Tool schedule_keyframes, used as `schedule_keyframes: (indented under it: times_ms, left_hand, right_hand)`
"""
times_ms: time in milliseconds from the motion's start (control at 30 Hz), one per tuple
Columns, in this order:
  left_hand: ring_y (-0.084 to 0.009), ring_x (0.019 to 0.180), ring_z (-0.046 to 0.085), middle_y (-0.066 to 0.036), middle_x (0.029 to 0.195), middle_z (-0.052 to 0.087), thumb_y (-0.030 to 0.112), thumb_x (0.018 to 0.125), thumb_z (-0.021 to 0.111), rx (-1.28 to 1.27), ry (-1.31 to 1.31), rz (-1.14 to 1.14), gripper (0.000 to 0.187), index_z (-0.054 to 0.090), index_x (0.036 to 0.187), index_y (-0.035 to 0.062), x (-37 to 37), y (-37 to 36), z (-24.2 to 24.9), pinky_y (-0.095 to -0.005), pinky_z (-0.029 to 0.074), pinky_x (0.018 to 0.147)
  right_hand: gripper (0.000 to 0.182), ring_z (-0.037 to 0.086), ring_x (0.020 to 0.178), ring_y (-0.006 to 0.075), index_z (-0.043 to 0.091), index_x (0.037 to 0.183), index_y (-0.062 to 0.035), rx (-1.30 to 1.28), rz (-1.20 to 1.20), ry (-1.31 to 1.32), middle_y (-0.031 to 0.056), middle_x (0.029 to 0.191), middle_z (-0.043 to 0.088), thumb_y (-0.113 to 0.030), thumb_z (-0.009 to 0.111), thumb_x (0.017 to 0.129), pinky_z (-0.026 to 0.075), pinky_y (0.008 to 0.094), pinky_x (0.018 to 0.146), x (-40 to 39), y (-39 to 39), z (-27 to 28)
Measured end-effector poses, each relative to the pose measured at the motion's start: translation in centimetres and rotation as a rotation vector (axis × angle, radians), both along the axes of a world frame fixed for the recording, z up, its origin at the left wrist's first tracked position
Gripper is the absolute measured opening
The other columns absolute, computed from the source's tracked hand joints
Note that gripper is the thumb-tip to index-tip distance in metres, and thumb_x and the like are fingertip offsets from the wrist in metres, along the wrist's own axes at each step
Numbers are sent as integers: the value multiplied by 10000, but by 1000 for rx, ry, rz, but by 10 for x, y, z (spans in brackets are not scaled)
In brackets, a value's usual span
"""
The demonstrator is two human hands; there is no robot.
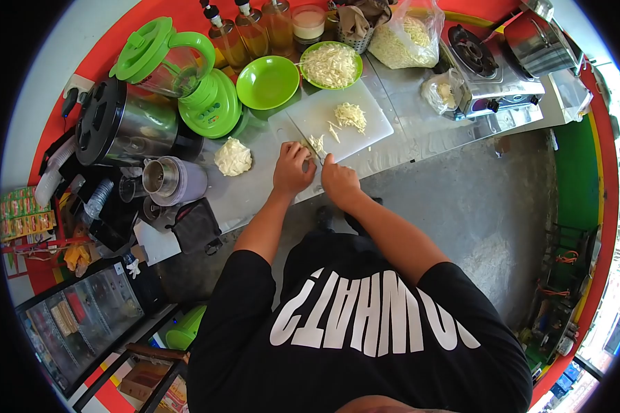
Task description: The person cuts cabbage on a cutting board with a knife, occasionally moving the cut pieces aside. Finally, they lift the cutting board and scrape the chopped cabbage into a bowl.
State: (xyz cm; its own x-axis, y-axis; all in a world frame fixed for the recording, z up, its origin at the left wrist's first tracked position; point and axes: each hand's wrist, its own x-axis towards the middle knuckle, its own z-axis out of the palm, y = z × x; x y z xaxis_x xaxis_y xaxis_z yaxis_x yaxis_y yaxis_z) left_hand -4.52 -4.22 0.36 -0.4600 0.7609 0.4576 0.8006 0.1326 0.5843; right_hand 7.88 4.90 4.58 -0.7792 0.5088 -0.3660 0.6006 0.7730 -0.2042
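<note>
My right hand [339,181] is closed round the handle of a knife [302,135], whose blade lies across a white cutting board [372,131]. Beside it, to the left, my left hand [294,167] has curled fingers at the board's near edge; what they press on is mostly hidden. Just beyond both hands are pale cut strips [317,143], which look like cabbage. A larger heap of shreds [351,117] sits farther back on the board. On the counter to the left rests a pale leafy chunk [233,157].
Behind the board stand a green bowl [268,82] and a bowl of shreds [331,65]. A green blender [210,103], a metal-and-lilac container [176,181] and bottles [251,31] line the left and back. Rightward are a bag of shreds [406,41] and a gas stove [492,76].
</note>
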Motion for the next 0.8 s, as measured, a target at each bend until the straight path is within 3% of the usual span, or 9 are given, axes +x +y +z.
schedule_keyframes:
  times_ms: [500,800]
  left_hand:
    - [-354,991,549,-114,912,571,47,751,650,0,34,10,75,601,808,42,-1,2,3,-435,504,813]
    - [-333,969,525,-106,941,541,83,751,643,-26,29,46,83,612,824,61,-1,0,3,-448,430,838]
  right_hand:
    - [192,747,803,330,472,1068,8,31,46,54,191,829,728,-99,544,926,597,419,688,-6,1,3]
    - [166,744,791,344,455,1059,-2,-4,-30,3,199,827,724,-78,531,932,598,427,661,2,-17,-9]
